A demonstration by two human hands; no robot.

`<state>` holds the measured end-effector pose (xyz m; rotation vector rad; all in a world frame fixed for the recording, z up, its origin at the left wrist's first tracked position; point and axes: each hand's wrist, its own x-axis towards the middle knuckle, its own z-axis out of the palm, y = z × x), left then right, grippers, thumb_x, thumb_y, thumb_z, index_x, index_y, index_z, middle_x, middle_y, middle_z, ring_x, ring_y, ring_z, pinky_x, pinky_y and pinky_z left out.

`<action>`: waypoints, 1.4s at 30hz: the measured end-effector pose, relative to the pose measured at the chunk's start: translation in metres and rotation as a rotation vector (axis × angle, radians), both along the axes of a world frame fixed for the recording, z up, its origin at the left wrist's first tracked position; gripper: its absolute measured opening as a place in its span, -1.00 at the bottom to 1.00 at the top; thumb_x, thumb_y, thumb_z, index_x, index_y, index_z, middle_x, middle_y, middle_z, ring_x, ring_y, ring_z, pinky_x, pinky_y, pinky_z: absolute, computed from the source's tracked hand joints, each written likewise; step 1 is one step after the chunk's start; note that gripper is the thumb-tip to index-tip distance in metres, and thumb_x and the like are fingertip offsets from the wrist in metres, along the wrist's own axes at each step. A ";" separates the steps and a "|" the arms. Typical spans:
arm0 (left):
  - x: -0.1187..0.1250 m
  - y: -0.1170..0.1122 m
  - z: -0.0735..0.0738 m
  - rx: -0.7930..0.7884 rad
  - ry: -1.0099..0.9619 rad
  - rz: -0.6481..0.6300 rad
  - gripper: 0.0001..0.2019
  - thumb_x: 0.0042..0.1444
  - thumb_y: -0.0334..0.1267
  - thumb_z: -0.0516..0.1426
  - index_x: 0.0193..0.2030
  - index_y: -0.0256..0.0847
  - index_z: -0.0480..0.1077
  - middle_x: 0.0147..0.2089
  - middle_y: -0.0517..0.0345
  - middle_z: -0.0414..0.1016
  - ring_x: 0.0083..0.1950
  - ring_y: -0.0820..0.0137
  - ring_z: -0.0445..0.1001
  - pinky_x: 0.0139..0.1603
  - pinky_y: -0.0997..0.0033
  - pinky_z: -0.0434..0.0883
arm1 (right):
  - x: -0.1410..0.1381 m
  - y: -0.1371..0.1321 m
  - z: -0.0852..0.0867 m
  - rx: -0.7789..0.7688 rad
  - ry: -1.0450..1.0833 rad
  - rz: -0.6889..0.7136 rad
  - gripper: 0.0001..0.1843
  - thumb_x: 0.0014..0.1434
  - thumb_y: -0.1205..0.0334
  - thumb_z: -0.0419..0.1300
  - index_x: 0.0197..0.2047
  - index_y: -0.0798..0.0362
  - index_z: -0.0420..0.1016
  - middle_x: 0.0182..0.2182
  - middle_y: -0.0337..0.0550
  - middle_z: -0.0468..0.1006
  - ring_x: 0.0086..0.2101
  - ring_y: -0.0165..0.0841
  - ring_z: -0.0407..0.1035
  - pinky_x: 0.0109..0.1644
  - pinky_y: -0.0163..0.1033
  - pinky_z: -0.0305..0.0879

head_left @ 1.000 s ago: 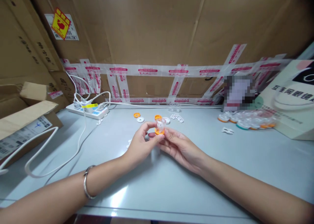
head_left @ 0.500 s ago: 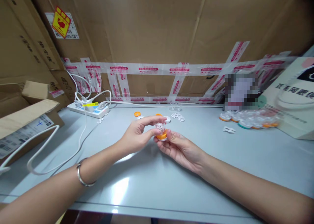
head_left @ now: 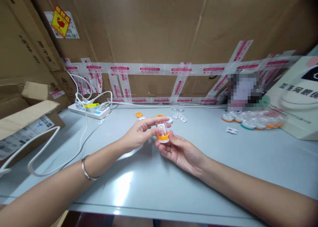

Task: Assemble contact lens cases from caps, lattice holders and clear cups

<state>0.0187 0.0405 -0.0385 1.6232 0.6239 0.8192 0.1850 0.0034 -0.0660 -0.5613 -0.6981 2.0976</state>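
Left hand (head_left: 136,134) around the top and right hand (head_left: 185,154) at the orange-ringed base (head_left: 163,138) both clasp a small clear plastic cylinder (head_left: 163,130) above the pale grey counter (head_left: 179,190), where uneven finger pressure could tilt it and let it drop.

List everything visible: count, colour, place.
Case: one, clear, orange, white, centre
Discs: four, orange, white, behind case
Cutouts: several, white, behind case
Clear parts: several, colourless, rear
Pieces: two, white, right, left
Grouped cases: several, clear, orange, green, right
Bag: one, cream, right
Pixelated item: one, mainly lilac, right
Power strip: one, white, left
Cables: several, white, left, rear
Open box: one, brown, left
Cardboard: several, brown, rear, left
Tapes: several, white, pink, rear
Labels: several, white, yellow, red, left
Table: one, grey, beneath
Bracelet: one, silver, left wrist
Left hand: one, case top
Right hand: one, case base
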 end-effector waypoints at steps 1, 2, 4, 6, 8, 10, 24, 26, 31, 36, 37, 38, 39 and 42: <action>-0.001 0.000 0.001 -0.032 -0.018 -0.055 -0.65 0.13 -0.25 0.11 0.08 -0.09 0.35 0.09 0.04 0.43 0.08 0.24 0.39 0.06 0.24 0.30 | 0.000 0.000 0.001 0.000 0.010 0.019 -0.80 0.07 0.18 0.26 -0.34 0.19 0.49 -0.44 -0.10 0.59 -0.41 -0.49 0.49 -0.22 -0.44 0.41; -0.002 0.001 0.001 -0.061 -0.041 -0.094 -0.64 0.14 -0.23 0.10 0.10 -0.08 0.33 0.10 0.03 0.41 0.09 0.22 0.38 0.06 0.23 0.29 | 0.000 0.000 0.002 0.000 0.019 0.037 -0.80 0.12 0.19 0.21 -0.33 0.19 0.49 -0.44 -0.10 0.58 -0.41 -0.50 0.49 -0.22 -0.44 0.41; -0.003 0.000 0.001 -0.113 -0.093 -0.126 -0.60 0.16 -0.16 0.08 0.15 -0.06 0.28 0.16 0.02 0.36 0.14 0.19 0.33 0.10 0.19 0.25 | 0.000 0.001 0.003 -0.010 0.030 0.055 -0.77 0.19 0.19 0.12 -0.29 0.21 0.48 -0.42 -0.08 0.58 -0.40 -0.50 0.49 -0.21 -0.43 0.41; -0.002 -0.001 -0.001 -0.139 -0.141 -0.095 -0.58 0.18 -0.06 0.02 0.17 -0.05 0.25 0.21 0.03 0.30 0.19 0.16 0.27 0.14 0.15 0.19 | 0.000 0.003 0.004 -0.029 0.026 0.042 -0.74 0.24 0.20 0.06 -0.25 0.23 0.47 -0.40 -0.06 0.58 -0.39 -0.49 0.49 -0.19 -0.42 0.41; 0.000 -0.001 -0.004 -0.129 -0.162 -0.023 -0.56 0.20 0.01 -0.04 0.15 -0.08 0.28 0.21 0.02 0.29 0.20 0.15 0.23 0.15 0.13 0.14 | 0.001 0.006 0.004 -0.053 0.014 0.013 -0.71 0.27 0.22 0.01 -0.22 0.25 0.46 -0.40 -0.04 0.58 -0.38 -0.48 0.49 -0.18 -0.42 0.41; 0.002 0.000 -0.007 -0.105 -0.156 0.058 -0.57 0.22 0.01 -0.09 0.10 -0.12 0.32 0.18 0.00 0.32 0.20 0.17 0.23 0.15 0.14 0.13 | 0.002 0.008 0.004 -0.072 0.000 -0.013 -0.70 0.28 0.23 -0.01 -0.18 0.26 0.45 -0.39 -0.04 0.57 -0.37 -0.49 0.48 -0.17 -0.42 0.40; 0.010 -0.004 -0.013 -0.027 -0.064 0.280 -0.67 -0.02 -0.22 0.23 -0.10 -0.23 0.34 -0.11 0.06 0.44 -0.06 0.34 0.40 -0.01 0.29 0.30 | 0.002 0.011 -0.008 -0.027 0.027 0.018 -0.83 0.16 0.23 0.16 -0.27 0.18 0.43 -0.41 -0.07 0.55 -0.35 -0.48 0.47 -0.16 -0.41 0.38; 0.011 -0.004 -0.014 -0.027 -0.048 0.298 -0.69 -0.04 -0.28 0.23 -0.14 -0.25 0.33 -0.15 0.06 0.44 -0.09 0.35 0.41 -0.05 0.30 0.33 | 0.002 0.010 -0.010 -0.034 0.020 0.031 -0.84 0.16 0.22 0.16 -0.27 0.17 0.41 -0.40 -0.07 0.55 -0.36 -0.48 0.47 -0.16 -0.40 0.37; 0.006 -0.002 -0.013 0.076 0.032 0.211 -0.74 0.05 -0.33 0.14 -0.08 -0.26 0.32 -0.05 -0.01 0.43 -0.02 0.33 0.40 0.02 0.26 0.31 | 0.002 0.008 -0.004 0.039 -0.128 0.016 -0.77 0.17 0.12 0.13 -0.26 0.13 0.42 -0.42 -0.08 0.56 -0.37 -0.46 0.46 -0.17 -0.35 0.36; 0.004 -0.008 -0.010 0.286 0.196 0.253 -0.74 0.07 -0.34 0.12 -0.07 -0.25 0.35 -0.01 -0.01 0.44 0.05 0.29 0.37 0.15 0.21 0.23 | 0.006 0.008 0.003 0.228 -0.348 -0.017 -0.67 0.00 0.03 0.27 -0.25 0.10 0.47 -0.35 -0.20 0.52 -0.30 -0.46 0.40 -0.08 -0.28 0.27; 0.004 -0.010 -0.010 0.309 0.217 0.241 -0.74 0.08 -0.34 0.11 -0.05 -0.23 0.36 0.01 -0.01 0.44 0.07 0.29 0.36 0.16 0.19 0.21 | 0.006 0.008 0.002 0.272 -0.396 -0.023 -0.68 -0.04 0.06 0.30 -0.26 0.10 0.49 -0.36 -0.23 0.50 -0.31 -0.47 0.37 -0.07 -0.27 0.25; 0.005 -0.012 -0.010 0.320 0.230 0.220 -0.73 0.10 -0.33 0.10 -0.03 -0.22 0.36 0.04 0.00 0.42 0.10 0.28 0.34 0.18 0.19 0.19 | 0.007 0.009 0.002 0.313 -0.451 -0.034 -0.69 -0.07 0.09 0.33 -0.28 0.10 0.50 -0.37 -0.25 0.49 -0.32 -0.47 0.35 -0.08 -0.27 0.23; 0.005 -0.013 -0.011 0.325 0.231 0.198 -0.71 0.12 -0.32 0.08 0.01 -0.19 0.35 0.08 0.00 0.40 0.14 0.28 0.31 0.21 0.18 0.16 | 0.008 0.011 0.001 0.352 -0.512 -0.051 -0.68 -0.10 0.11 0.35 -0.29 0.10 0.50 -0.40 -0.26 0.49 -0.34 -0.46 0.34 -0.09 -0.26 0.21; 0.004 -0.014 -0.011 0.341 0.204 0.190 -0.63 0.16 -0.28 0.03 0.13 -0.10 0.26 0.21 0.02 0.26 0.25 0.29 0.18 0.25 0.15 0.10 | 0.017 0.020 0.006 0.470 -0.686 -0.162 -0.67 -0.16 0.11 0.36 -0.31 0.10 0.50 -0.41 -0.27 0.49 -0.34 -0.43 0.33 -0.12 -0.24 0.19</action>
